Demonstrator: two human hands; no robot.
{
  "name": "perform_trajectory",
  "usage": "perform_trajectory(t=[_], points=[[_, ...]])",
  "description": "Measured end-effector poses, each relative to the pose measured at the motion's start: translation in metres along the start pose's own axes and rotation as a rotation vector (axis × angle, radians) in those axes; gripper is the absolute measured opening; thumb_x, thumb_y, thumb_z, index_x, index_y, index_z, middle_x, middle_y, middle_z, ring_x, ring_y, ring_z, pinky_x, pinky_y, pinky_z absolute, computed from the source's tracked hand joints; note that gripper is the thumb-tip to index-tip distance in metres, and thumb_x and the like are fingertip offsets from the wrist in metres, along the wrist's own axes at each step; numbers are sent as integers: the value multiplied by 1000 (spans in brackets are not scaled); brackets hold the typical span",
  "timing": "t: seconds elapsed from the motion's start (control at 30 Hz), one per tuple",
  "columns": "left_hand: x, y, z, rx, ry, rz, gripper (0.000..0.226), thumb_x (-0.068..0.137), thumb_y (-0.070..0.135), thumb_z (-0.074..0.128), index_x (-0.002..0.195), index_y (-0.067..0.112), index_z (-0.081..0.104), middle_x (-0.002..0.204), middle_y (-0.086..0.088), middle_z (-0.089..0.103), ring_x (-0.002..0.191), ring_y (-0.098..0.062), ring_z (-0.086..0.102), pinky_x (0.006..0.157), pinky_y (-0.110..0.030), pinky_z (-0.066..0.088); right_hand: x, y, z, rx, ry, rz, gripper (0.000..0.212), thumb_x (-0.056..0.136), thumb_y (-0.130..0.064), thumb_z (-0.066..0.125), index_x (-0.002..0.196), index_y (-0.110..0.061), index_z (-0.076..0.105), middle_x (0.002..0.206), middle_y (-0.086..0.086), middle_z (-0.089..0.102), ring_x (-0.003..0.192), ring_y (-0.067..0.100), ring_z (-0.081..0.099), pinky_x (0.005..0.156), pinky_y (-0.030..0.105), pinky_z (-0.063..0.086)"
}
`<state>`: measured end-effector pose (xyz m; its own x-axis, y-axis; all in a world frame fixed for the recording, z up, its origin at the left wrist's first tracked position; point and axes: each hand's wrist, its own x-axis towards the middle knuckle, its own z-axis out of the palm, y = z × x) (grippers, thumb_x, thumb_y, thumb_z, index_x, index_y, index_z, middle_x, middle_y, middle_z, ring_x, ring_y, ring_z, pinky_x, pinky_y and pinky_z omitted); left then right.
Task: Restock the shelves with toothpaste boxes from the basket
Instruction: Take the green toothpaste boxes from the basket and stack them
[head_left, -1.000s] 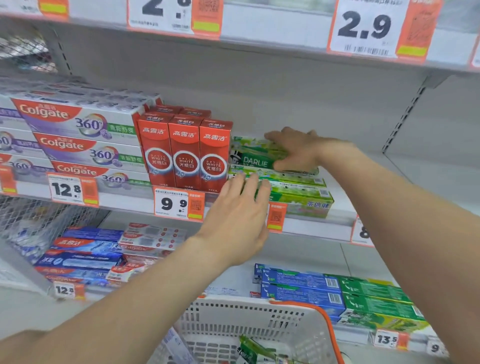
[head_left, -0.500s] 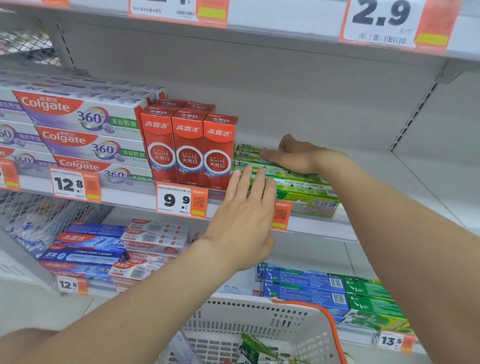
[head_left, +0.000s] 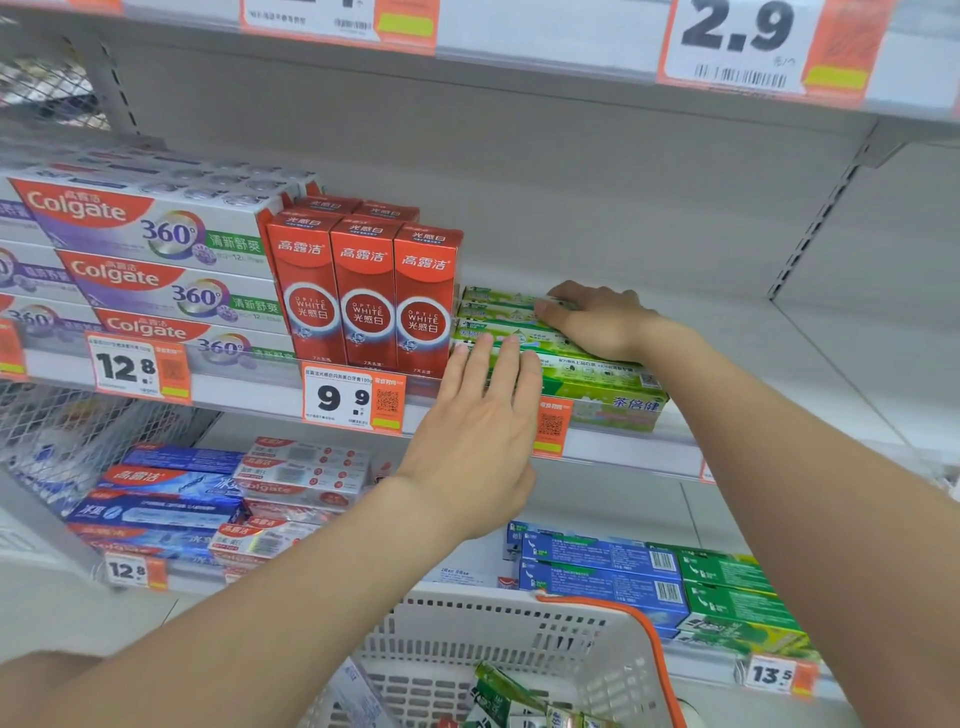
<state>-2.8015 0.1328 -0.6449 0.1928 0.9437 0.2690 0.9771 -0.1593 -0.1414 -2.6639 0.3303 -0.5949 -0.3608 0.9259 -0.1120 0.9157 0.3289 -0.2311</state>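
Squaring up the stack of green cardboard toothpaste boxes (head_left: 597, 387) on the white metal shelf (head_left: 623, 449) looks like the step in hand. Right hand (head_left: 597, 325) lies palm down on the stack's top, its fingers (head_left: 556, 306) stretched nearly flat, pressing rather than grasping. Left hand (head_left: 480, 436) is released, and its straight fingers (head_left: 511, 358) touch the stack's front face, with the red upright toothpaste boxes (head_left: 363, 296) just left of the fingertips. Below both wrists, the white plastic basket (head_left: 498, 618) holds more green boxes (head_left: 501, 686). Next, I judge, one hand must drop to the basket and grip another box.
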Motion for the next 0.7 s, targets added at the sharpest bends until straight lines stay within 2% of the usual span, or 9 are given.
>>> perform_trajectory(t=[0.17,0.23,0.3,0.37,0.43,0.47,0.53,0.6,0.7], points=[[-2,-2,0,-49,-26,2,92,94,34,53,165,-1,5,173,-24,3,161,-44,-1,130,-56,4,-4,-3,2,-57,36,22,68,96,-82,22,154,-48,37,159,8,43,148,38,31,119,59,21],[-5,-2,-2,-115,-23,6,91,95,31,52,165,-1,4,174,-23,-1,162,-40,-3,131,-53,3,-15,-6,2,-72,191,1,64,101,-72,25,152,-39,45,153,13,46,143,38,38,115,56,25],[-12,0,-8,-169,15,3,86,92,27,56,163,-2,17,172,-25,10,160,-40,11,130,-51,15,-37,-9,6,0,454,-106,47,104,-51,38,135,-24,62,131,16,59,125,39,53,105,48,40],[-22,4,-15,-182,128,-19,66,87,26,59,146,2,45,154,-23,39,140,-41,40,113,-49,40,-69,-11,14,20,684,-277,32,94,-31,47,105,-14,70,101,15,65,98,40,61,86,46,51],[-32,9,-20,-143,254,-52,33,85,30,56,112,11,59,117,-13,54,106,-35,52,83,-47,46,-114,-13,23,-54,769,-446,25,85,-26,47,88,-12,67,85,12,61,82,37,57,73,44,47],[-39,12,-22,-150,241,-81,24,87,32,54,101,14,60,105,-10,55,96,-34,53,76,-45,45,-138,-12,28,-107,750,-525,24,84,-26,46,83,-12,66,82,10,59,79,35,55,71,43,45],[-53,20,-21,-249,0,-166,21,93,37,52,96,18,60,96,-7,63,92,-34,60,73,-41,50,-181,-8,40,-248,583,-647,25,83,-29,44,80,-13,64,79,8,57,76,34,54,68,42,44],[-70,29,-4,-368,-320,-203,21,95,44,53,97,24,61,96,-3,69,94,-32,66,76,-40,56,-218,-1,56,-400,221,-638,27,86,-31,43,85,-16,64,83,7,62,79,34,60,71,42,50],[-92,54,29,-381,-695,-64,26,92,48,56,104,28,67,104,-2,69,101,-29,67,86,-42,58,-256,14,80,-463,-297,-504,23,95,-30,47,100,-16,65,96,9,65,87,36,65,69,41,54]])
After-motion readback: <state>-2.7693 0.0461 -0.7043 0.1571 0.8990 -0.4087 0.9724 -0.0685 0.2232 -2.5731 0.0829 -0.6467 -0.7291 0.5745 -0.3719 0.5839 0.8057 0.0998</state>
